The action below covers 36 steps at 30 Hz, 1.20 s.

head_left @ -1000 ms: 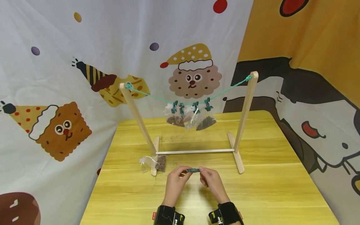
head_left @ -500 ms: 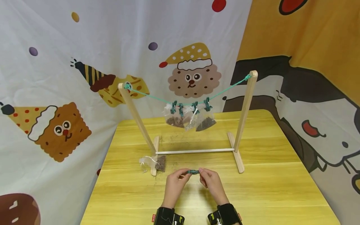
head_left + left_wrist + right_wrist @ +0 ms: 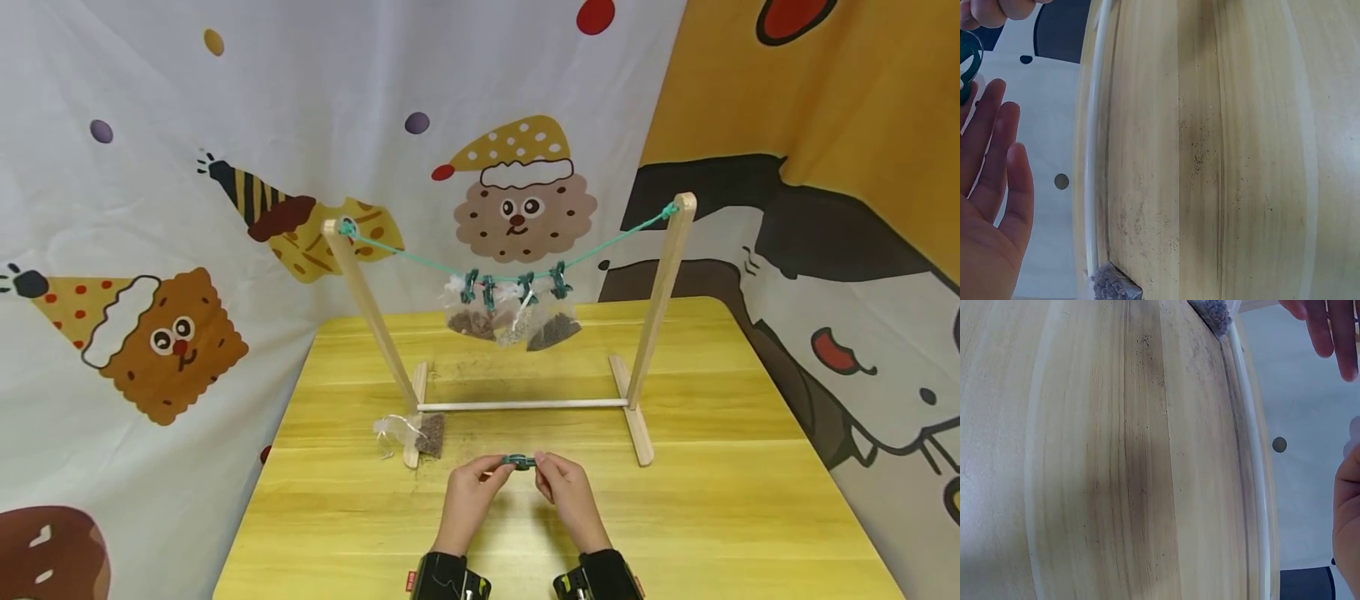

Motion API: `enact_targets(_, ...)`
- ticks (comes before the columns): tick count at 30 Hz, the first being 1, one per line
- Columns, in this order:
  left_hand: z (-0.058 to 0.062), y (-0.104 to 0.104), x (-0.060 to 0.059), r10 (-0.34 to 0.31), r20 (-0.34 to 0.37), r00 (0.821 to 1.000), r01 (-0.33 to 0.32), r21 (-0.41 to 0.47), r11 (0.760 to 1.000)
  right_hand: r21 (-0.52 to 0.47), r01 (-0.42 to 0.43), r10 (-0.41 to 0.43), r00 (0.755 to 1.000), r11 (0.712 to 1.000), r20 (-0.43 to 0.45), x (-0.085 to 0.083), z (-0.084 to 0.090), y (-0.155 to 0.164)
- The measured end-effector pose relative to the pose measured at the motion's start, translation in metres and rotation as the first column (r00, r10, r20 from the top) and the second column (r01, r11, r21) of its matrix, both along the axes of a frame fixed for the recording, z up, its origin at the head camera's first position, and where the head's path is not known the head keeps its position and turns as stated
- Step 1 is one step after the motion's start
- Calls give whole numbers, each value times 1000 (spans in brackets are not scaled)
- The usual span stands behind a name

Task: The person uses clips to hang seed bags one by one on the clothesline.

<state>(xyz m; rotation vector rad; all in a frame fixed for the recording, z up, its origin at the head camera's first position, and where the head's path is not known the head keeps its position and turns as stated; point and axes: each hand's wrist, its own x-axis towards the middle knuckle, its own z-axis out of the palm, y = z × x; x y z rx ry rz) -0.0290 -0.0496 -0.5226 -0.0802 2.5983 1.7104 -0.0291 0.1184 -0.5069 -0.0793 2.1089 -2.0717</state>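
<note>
In the head view a dark green clip is held level over the near part of the table. My left hand pinches its left end between thumb and fingers, while my right hand pinches the right end. The left wrist view catches part of the green clip near the fingertips, and the other left fingers are stretched out. Beyond the hands, to the left, a small clear drawstring bag with dark grains lies over the foot of a wooden stand.
A green cord sags between the stand's posts. Several similar green clips hold small bags of grains on it. A white rod joins the feet. Dark specks are scattered on the table; a printed curtain stands behind.
The clip has turned slightly between the fingers, so more of its side shows. Both hands keep their pinch and nearly the same place. The hanging bags stay put.
</note>
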Motion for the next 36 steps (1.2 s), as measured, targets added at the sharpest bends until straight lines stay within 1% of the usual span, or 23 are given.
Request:
enact_targets(6, -2, 2, 0, 9, -16, 1000, -9, 2, 1000, -7, 5, -5, 1000, 1000, -4, -1, -1, 0)
enact_targets(8, -3, 2, -1, -5, -30, 1000, 5, 1, 1000, -12, 12, -12, 1000, 1000, 3, -1, -2, 0)
enact_targets(10, -3, 1, -1, -30, -26, 999, 30, -1, 1000, -14, 20, -19, 1000, 1000, 9, -1, -2, 0)
enact_targets(12, -4, -3, -1, -50, -26, 998, 50, -3, 999, -3, 42, -42, 999, 999, 15, -1, -3, 0)
enact_targets(14, -6, -10, -2, -40, -47, 998, 39, -15, 999, 10, 75, -75, 997, 997, 24, -1, -4, 0)
enact_targets(16, -8, -20, -2, 11, -82, 997, -14, -30, 999, 17, 108, -109, 994, 994, 30, -1, -5, 1)
enact_targets(18, -12, -31, -3, 93, -145, 985, -103, -63, 993, 16, 128, -129, 991, 992, 35, -1, -6, 1)
enact_targets(20, -16, -41, -6, 177, -206, 962, -201, -101, 974, 10, 136, -137, 990, 991, 45, -1, -6, 2)
enact_targets(22, -20, -51, -8, 247, -248, 937, -287, -141, 947, 13, 138, -139, 989, 990, 48, 0, -6, 3)
enact_targets(23, -21, -55, -9, 275, -265, 924, -322, -155, 934, 15, 140, -140, 989, 990, 47, 0, -6, 3)
enact_targets(25, -24, -62, -11, 310, -284, 907, -369, -187, 910, 24, 144, -145, 988, 989, 45, 1, -7, 3)
enact_targets(27, -26, -69, -13, 326, -293, 899, -395, -216, 893, 30, 151, -152, 988, 988, 41, 1, -8, 4)
enact_targets(29, -28, -74, -15, 328, -294, 898, -402, -243, 883, 31, 156, -158, 987, 987, 42, 1, -9, 5)
enact_targets(32, -31, -81, -18, 324, -274, 905, -399, -287, 871, 27, 165, -167, 985, 986, 54, 1, -15, 6)
enact_targets(36, -37, -91, -23, 329, -235, 915, -396, -353, 848, 39, 192, -194, 978, 981, 72, -2, -29, 7)
